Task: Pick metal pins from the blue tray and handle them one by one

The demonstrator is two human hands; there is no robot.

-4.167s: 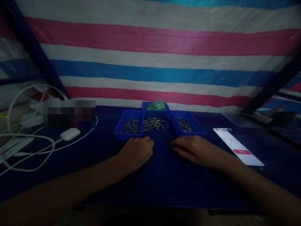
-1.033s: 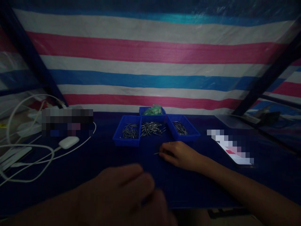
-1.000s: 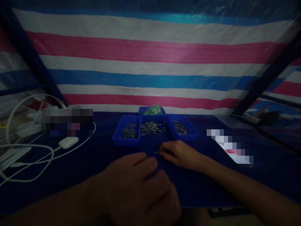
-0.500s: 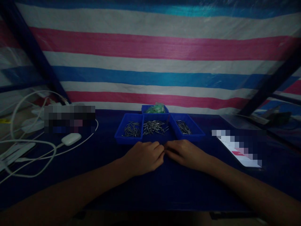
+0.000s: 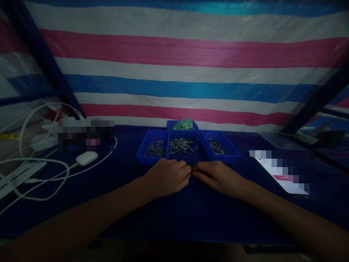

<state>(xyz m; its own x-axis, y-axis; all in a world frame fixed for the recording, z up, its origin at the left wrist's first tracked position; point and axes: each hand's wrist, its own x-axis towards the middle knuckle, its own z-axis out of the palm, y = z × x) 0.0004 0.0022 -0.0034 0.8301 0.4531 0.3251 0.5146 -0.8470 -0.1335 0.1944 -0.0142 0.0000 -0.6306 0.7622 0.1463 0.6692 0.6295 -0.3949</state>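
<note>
My left hand (image 5: 169, 177) is closed, its fingers curled, just in front of the blue trays. Facing it, my right hand (image 5: 219, 176) is closed too, with thumb and fingers drawn together. The fingertips meet or nearly meet; anything between them is hidden or too small to make out. Beyond my left hand stands a blue tray (image 5: 141, 150) with thin metal pins (image 5: 156, 149), which look like nails or rivets. More pins (image 5: 180, 145) lie heaped in the middle. Another blue tray (image 5: 231, 155) with similar pins (image 5: 216, 146) sits beyond my right hand.
Behind the heap, a small blue tray (image 5: 169, 124) holds a green plastic bag (image 5: 184, 124). White cables (image 5: 68, 171) and a white charger (image 5: 87, 158) lie at left. A phone-like slab (image 5: 286, 178), partly pixelated, is at right. A striped sheet (image 5: 191, 52) hangs behind the blue table (image 5: 191, 218).
The whole view has shifted slightly, so the trays and table items appear a little farther right and higher. My hands keep nearly the same closed pose, fingertips together.
</note>
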